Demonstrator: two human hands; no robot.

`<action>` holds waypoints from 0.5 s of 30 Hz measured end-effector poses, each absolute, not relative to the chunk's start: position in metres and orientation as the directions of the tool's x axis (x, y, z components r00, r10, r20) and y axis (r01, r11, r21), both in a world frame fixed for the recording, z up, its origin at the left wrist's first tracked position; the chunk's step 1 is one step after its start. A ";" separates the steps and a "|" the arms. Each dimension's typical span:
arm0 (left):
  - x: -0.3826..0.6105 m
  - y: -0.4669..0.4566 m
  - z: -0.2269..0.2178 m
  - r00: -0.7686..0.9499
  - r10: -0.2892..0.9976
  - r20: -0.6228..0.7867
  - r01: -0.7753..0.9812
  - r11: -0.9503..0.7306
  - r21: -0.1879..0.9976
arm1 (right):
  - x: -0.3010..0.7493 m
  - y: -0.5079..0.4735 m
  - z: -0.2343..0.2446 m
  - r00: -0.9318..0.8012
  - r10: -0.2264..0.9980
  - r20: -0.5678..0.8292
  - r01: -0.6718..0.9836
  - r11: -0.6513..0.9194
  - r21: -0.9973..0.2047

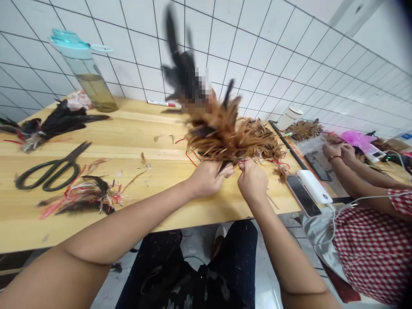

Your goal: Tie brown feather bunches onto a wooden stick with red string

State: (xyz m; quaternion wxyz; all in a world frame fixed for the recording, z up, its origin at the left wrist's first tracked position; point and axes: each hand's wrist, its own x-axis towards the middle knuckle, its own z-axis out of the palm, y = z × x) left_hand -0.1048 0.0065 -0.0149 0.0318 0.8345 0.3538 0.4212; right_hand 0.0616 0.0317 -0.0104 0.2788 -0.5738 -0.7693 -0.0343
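Note:
A bushy bundle of brown feathers (pixel 215 133), topped by long black feathers, leans up over the table in front of me. My left hand (pixel 210 177) is closed around the lower end of the bundle, a dark feather tip poking out by its fingers. Close beside it, my right hand (pixel 252 180) is pinched shut at the bundle's base, where a bit of red string shows. What exactly the right fingers hold is partly hidden. A loop of red string (pixel 191 158) trails left of the bundle. More brown feathers (pixel 262 137) lie behind it on the right.
Black-handled scissors (pixel 61 167), feather and string scraps (pixel 99 193) and black feathers (pixel 61 120) lie left. A water bottle (pixel 93 81) and marker (pixel 161 103) are near the tiled wall. A phone (pixel 302 195) and white power bank (pixel 314 186) sit right, near a co-worker's hands (pixel 337 151).

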 end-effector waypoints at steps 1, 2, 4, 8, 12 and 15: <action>-0.106 0.007 -0.016 0.421 0.596 0.684 0.608 -0.745 0.275 | 0.062 0.031 -0.011 -0.246 0.828 0.504 0.935 0.340 -0.103; -0.107 0.009 -0.017 0.452 0.566 0.689 0.643 -0.743 0.188 | 0.063 0.030 -0.012 -0.316 0.797 0.516 0.936 0.350 0.032; -0.110 0.011 -0.016 0.509 0.497 0.703 0.682 -0.731 0.023 | 0.066 0.027 -0.014 -0.451 0.753 0.479 0.892 0.393 0.222; -0.119 0.022 -0.010 0.566 0.454 0.689 0.676 -0.734 -0.071 | 0.071 0.018 -0.008 -0.662 0.678 0.318 0.745 0.552 0.374; -0.134 0.037 -0.006 0.541 0.565 0.623 0.619 -0.769 0.160 | 0.074 0.004 0.010 -0.786 0.568 0.246 0.615 0.676 0.405; -0.154 0.048 -0.004 0.481 0.679 0.554 0.560 -0.725 0.402 | 0.084 -0.003 0.025 -0.807 0.535 0.249 0.588 0.689 0.424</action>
